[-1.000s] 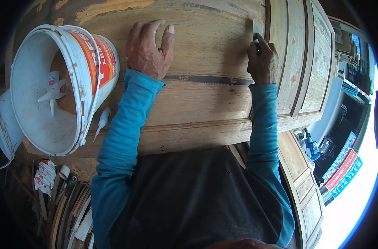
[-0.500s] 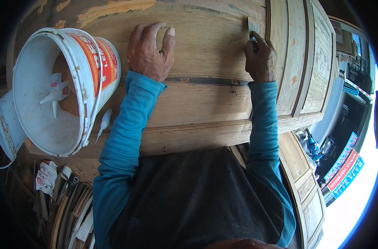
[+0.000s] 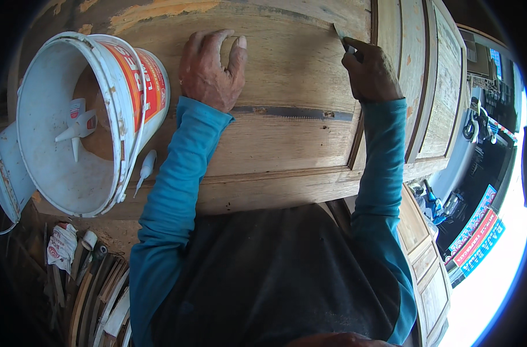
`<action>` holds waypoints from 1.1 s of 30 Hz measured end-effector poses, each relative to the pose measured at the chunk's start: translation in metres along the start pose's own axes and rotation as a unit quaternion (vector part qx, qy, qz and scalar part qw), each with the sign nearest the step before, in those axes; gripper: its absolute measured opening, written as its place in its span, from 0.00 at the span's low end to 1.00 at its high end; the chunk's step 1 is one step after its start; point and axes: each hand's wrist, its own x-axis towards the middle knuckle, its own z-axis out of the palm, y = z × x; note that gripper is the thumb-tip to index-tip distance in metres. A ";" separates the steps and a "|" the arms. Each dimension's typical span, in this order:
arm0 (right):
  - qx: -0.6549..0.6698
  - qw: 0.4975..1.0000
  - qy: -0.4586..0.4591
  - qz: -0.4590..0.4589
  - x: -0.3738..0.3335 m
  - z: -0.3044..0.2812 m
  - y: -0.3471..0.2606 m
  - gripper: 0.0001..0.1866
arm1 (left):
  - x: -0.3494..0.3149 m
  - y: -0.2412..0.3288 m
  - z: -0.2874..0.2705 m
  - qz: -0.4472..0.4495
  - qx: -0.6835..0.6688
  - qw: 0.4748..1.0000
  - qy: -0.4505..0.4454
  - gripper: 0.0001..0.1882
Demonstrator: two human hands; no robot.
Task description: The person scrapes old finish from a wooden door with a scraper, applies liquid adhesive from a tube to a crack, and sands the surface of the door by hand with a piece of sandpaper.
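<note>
Your right hand [image 3: 372, 72] has its grip closed around the handle of a scraper [image 3: 338, 34], and the thin blade sticks out beyond your fingers toward the upper left, over the far part of the wooden panel [image 3: 275, 69]. The blade shows nearly edge-on, so you cannot tell from here whether its tip touches the wood or stands just off it. The tool looks light, with a stiff handle and a blade that probably flexes a little under pressure; the handle is the place to hold it, close behind the blade, with your fingers clear of the edge. Your left hand [image 3: 212, 75] is palm down over the same panel, its grip slack and holding nothing, fingers bent and thumb apart. The panel seems heavy and rigid, a steady surface to lean on, though its bare face may be slick where there is dust. A dark strip [image 3: 298, 113] crosses it on your side of both hands, and orange patches [image 3: 165, 13] mark its far left. Beside your left forearm lies a small white nozzle bottle [image 3: 149, 165], likely soft-walled, next to the white bucket [image 3: 49, 168] with more nozzles inside.
</note>
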 end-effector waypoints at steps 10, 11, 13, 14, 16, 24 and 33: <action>0.124 0.963 -0.123 0.207 0.031 -0.033 -0.012 0.24 | 0.000 0.001 0.000 -0.007 0.000 1.000 -0.004 0.13; 0.115 0.962 -0.138 0.207 0.028 -0.036 -0.012 0.24 | 0.000 0.001 0.000 -0.007 0.000 1.000 -0.005 0.13; 0.102 0.964 -0.151 0.195 0.026 -0.040 -0.016 0.24 | 0.001 0.001 -0.001 -0.007 0.002 1.000 0.000 0.13; 0.099 0.966 -0.150 0.186 0.021 -0.037 -0.016 0.24 | 0.001 0.001 -0.001 -0.006 0.002 1.000 0.000 0.13; 0.111 0.969 -0.119 0.187 0.016 -0.033 -0.012 0.24 | -0.001 0.000 -0.001 -0.005 0.002 1.000 -0.001 0.13; 0.161 0.961 -0.080 0.211 0.008 -0.024 -0.007 0.25 | 0.000 0.000 0.001 0.000 -0.002 1.000 -0.001 0.13; 0.095 0.975 0.110 0.167 -0.018 0.023 0.009 0.21 | 0.000 0.001 0.001 -0.003 0.002 1.000 -0.005 0.13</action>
